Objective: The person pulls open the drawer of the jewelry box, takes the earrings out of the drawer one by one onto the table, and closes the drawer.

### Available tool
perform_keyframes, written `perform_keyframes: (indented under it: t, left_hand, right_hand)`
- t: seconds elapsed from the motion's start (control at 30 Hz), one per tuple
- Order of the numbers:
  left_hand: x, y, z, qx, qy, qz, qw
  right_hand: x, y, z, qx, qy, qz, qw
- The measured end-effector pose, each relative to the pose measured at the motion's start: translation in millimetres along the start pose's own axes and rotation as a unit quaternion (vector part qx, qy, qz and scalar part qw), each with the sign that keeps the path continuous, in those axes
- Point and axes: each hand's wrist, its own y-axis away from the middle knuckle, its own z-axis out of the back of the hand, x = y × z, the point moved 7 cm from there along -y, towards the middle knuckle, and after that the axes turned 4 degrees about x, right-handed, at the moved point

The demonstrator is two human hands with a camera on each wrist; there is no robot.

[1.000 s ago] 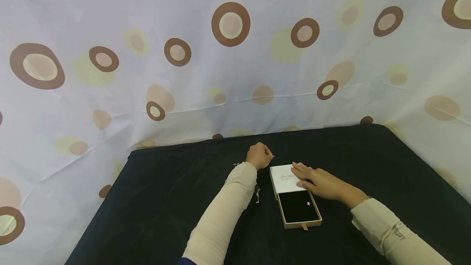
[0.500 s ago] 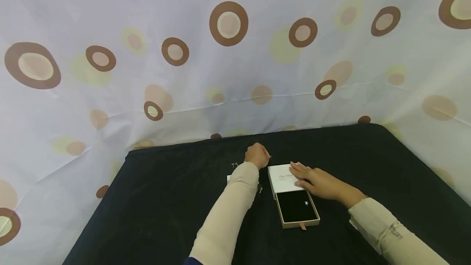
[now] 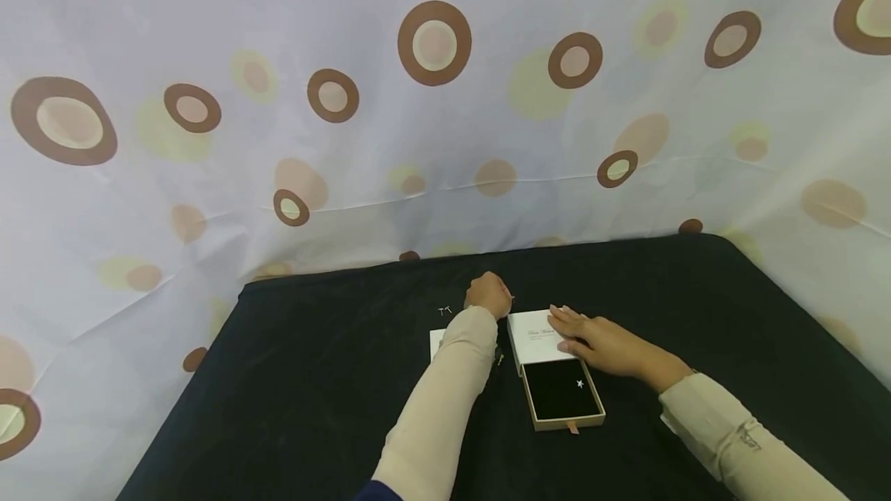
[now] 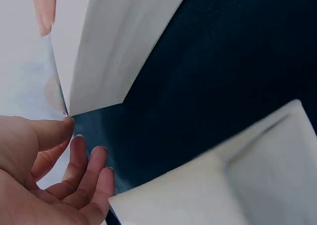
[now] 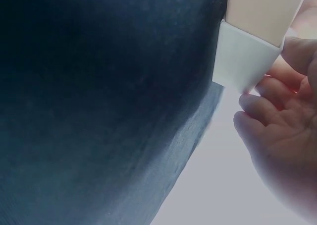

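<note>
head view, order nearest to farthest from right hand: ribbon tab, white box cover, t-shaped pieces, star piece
1. White box cover: under the right hand.
2. Star piece: inside the open tray.
3. Ribbon tab: on tray's near end.
4. T-shaped pieces: left of the left hand.

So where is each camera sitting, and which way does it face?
Head: worn on the head, facing forward and down at the white box, black cloth and patterned curtain; the left hand, right hand and cream sleeves show.
Left wrist: worn there, facing the left hand, which pinches a tiny piece near the box.
Right wrist: worn there, facing the right hand at the box's end.
Shared: head and left wrist both show the left hand and box.
</note>
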Motion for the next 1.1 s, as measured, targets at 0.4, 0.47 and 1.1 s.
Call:
perform_keyframes:
  t: [0.4,0.47,1.1]
  left_hand:
    - [8.6,-7.1,-10.8,0.007,-0.024,0.062,0.9977]
    - [8.9,-8.4,-12.1,0.007,-0.030,0.062,0.9976]
    - [14.0,-17.6,-18.1,-0.013,-0.035,0.045,0.9983]
  right_hand:
    - [2.0,0.1,2.2,0.002,-0.002,-0.003,1.000]
    - [2.3,-0.1,2.3,0.001,-0.002,-0.003,1.000]
    - [2.3,-0.2,2.6,0.007,-0.011,-0.009,1.000]
